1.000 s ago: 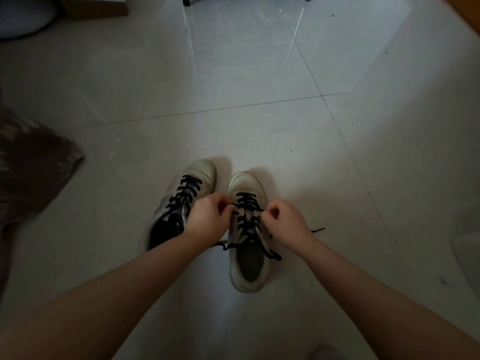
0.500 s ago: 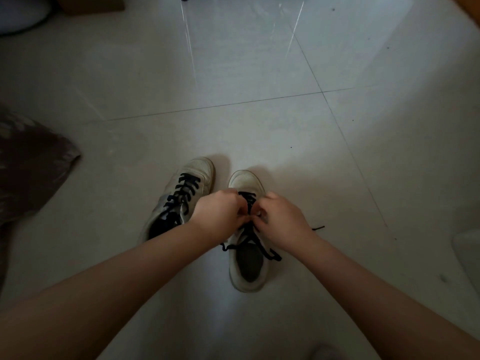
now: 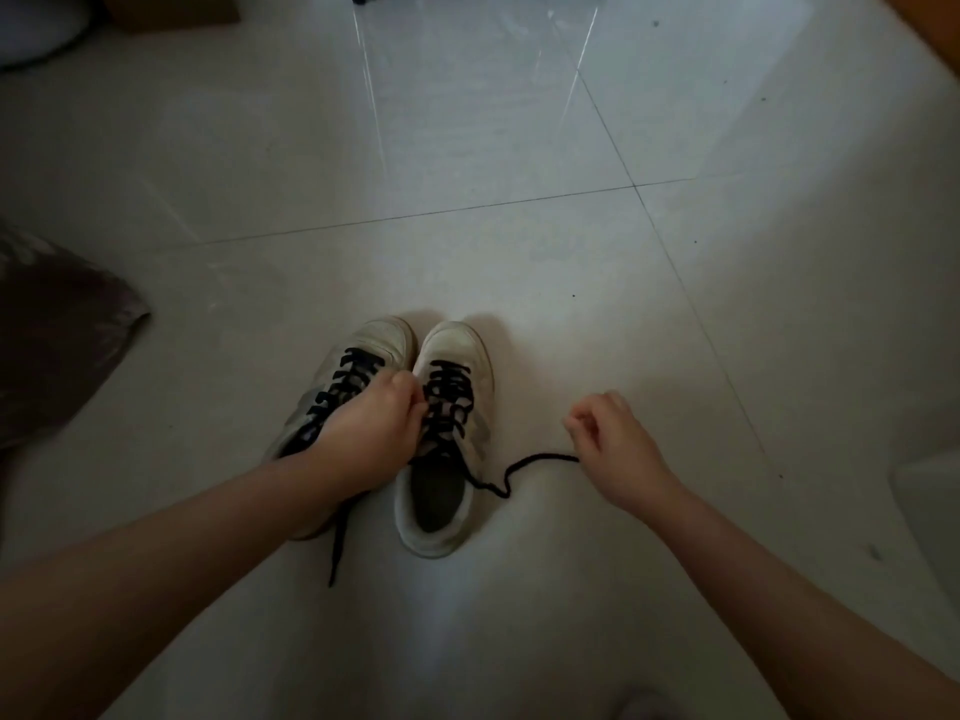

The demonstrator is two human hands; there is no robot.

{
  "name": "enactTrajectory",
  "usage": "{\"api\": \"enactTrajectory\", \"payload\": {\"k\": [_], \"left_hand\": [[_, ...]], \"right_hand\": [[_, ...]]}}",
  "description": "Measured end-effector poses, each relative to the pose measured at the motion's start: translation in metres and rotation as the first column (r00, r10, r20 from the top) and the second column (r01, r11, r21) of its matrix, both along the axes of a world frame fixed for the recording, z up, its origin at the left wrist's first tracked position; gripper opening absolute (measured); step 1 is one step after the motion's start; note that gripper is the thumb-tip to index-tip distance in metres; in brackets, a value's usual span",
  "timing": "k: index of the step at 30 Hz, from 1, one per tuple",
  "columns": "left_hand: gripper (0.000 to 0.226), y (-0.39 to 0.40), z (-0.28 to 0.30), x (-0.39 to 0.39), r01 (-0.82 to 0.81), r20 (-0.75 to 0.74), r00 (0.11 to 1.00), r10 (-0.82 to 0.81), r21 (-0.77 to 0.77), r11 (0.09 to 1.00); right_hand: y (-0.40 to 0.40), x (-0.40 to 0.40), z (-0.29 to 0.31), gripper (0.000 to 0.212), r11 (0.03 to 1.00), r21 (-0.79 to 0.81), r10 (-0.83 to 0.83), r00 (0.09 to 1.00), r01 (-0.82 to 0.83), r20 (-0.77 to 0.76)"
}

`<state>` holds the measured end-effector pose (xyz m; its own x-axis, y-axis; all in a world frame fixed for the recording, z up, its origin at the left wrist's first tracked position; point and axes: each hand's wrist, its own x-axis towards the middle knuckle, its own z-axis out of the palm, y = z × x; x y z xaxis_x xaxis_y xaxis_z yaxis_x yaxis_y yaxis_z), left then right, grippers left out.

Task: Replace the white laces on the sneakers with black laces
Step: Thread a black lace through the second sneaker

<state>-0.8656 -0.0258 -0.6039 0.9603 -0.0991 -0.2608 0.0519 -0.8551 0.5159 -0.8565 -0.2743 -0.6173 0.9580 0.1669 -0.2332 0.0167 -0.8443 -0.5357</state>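
Both forearms come in from the near edge, bare from as far up as the frame shows down to the wrists. No sleeve, cuff, watch, band or glove shows on either arm. The left hand (image 3: 371, 433) and the right hand (image 3: 615, 446) are bare as well, with no ring visible on the fingers (image 3: 576, 423) that can be seen. The dim light leaves the nails and finer detail too soft to make out. Nothing more of the person's clothing is clearly recognisable.
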Motion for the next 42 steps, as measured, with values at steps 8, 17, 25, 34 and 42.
{"api": "enactTrajectory", "payload": {"k": [8, 17, 25, 34, 42], "left_hand": [[0.011, -0.008, 0.001, 0.005, 0.054, 0.048, 0.998, -0.051, -0.058, 0.997], [0.012, -0.01, -0.008, 0.008, 0.025, -0.032, 0.999, -0.026, -0.027, 0.999], [0.013, -0.017, -0.018, -0.007, -0.176, -0.072, 0.984, 0.165, -0.214, 0.961], [0.011, -0.017, -0.001, -0.002, -0.026, -0.027, 0.999, 0.02, -0.243, 0.97], [0.017, -0.017, -0.006, 0.0, -0.112, -0.125, 0.988, 0.085, -0.231, 0.967]], "right_hand": [[0.068, 0.014, 0.015, 0.016, 0.963, 0.132, 0.235, 0.972, -0.236, 0.025], [0.079, 0.013, 0.012, 0.023, 0.93, -0.161, 0.332, 0.943, -0.329, -0.011], [0.048, 0.001, 0.004, 0.008, 0.986, -0.071, 0.141, 0.985, -0.149, -0.099], [0.05, 0.005, 0.006, 0.009, 0.975, 0.196, 0.117, 0.992, -0.105, -0.055], [0.046, 0.003, -0.002, 0.019, 0.911, 0.378, -0.072, 0.966, 0.166, -0.249]]}}
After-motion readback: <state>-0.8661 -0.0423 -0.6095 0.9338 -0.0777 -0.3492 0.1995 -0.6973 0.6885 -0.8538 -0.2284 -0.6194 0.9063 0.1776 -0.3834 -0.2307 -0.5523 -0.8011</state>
